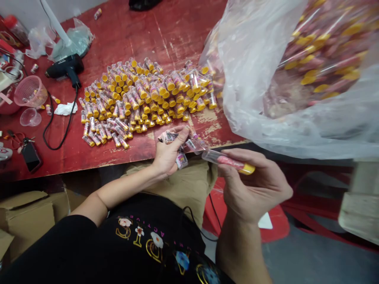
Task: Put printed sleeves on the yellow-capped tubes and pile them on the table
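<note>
Between the thumb and fingers of my right hand (251, 181) is a clear plastic tube (227, 161) with a yellow cap and something pink inside. Its clear end points left, toward my left hand (170, 152). That hand is closed around several printed clear plastic sleeves (181, 159), just over the table's front edge. One sleeve sticks out to the right, close to the tube's clear end; whether the two touch I cannot tell. Beyond my left hand lies a large heap of yellow-capped tubes (148, 94) in printed wrapping.
A large translucent bag (248, 79) full of yellow-capped tubes stands at right on the red table (177, 27). At left are a black heat gun (66, 69) with its cord, a pink basket (30, 91) and a phone (31, 157). Cardboard boxes (32, 213) sit below.
</note>
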Available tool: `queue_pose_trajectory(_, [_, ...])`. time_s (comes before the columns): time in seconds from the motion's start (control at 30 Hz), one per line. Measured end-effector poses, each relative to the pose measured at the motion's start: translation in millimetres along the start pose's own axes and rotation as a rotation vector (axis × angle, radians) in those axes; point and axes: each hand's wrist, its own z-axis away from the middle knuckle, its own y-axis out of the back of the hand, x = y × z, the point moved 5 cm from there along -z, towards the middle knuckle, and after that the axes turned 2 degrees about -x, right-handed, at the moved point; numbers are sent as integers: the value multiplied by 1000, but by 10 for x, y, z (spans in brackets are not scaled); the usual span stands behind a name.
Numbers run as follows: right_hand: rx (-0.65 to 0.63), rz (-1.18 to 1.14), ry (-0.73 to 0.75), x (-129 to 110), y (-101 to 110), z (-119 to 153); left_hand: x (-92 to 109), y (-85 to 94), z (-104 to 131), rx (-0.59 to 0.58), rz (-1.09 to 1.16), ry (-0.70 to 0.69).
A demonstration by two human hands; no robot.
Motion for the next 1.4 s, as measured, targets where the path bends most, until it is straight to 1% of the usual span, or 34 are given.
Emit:
queue_pose_trajectory(0.07, [-14,39,6,31,-7,7,-27,-13,22,-33,22,34])
queue_pose_trajectory(0.13, [-20,95,49,47,-4,28,-39,-31,61,-54,27,57])
queue_pose_trajectory(0.23, [-13,193,103,55,14,81,-17,-56,125,-61,6,48])
queue_pose_trajectory(0.3, [-25,237,67,85,16,120,5,-66,155,-54,-12,32])
queue_pose_trajectory(0.4, [-103,221,-12,154,-24,180,6,-64,182,-22,-36,40])
queue_pose_trajectory(0.47, [-75,197,-6,171,-20,213,-14,-66,200,-12,-35,65])
queue_pose_trajectory(0.53, [-50,192,16,173,-6,234,-34,-76,219,-26,-24,96])
queue_pose_trajectory(0.57, [-75,186,12,175,-10,239,-42,-80,225,-37,-16,112])
queue_pose_trajectory(0.67, [-246,109,-52,177,-55,233,-41,-79,225,-68,2,147])
queue_pose_trajectory(0.73, [-275,72,-60,143,-60,201,-25,-86,216,-121,-9,145])
queue_pose_trajectory(0.77, [-254,73,-43,116,-56,176,-14,-91,213,-152,-24,133])
queue_pose_trajectory(0.83, [-172,93,0,66,-51,121,4,-96,212,-196,-65,95])
queue_pose_trajectory(0.93, [-55,113,15,42,-71,62,-3,-85,213,-214,-116,76])
queue_pose_trajectory(1.03, [13,114,22,56,-106,39,-24,-75,193,-229,-139,70])
queue_pose_trajectory(1.17, [53,111,17,122,-137,19,-45,-71,122,-257,-141,54])
queue_pose_trajectory(1.4, [82,132,10,304,-181,-75,-60,-87,-46,-244,-97,58])
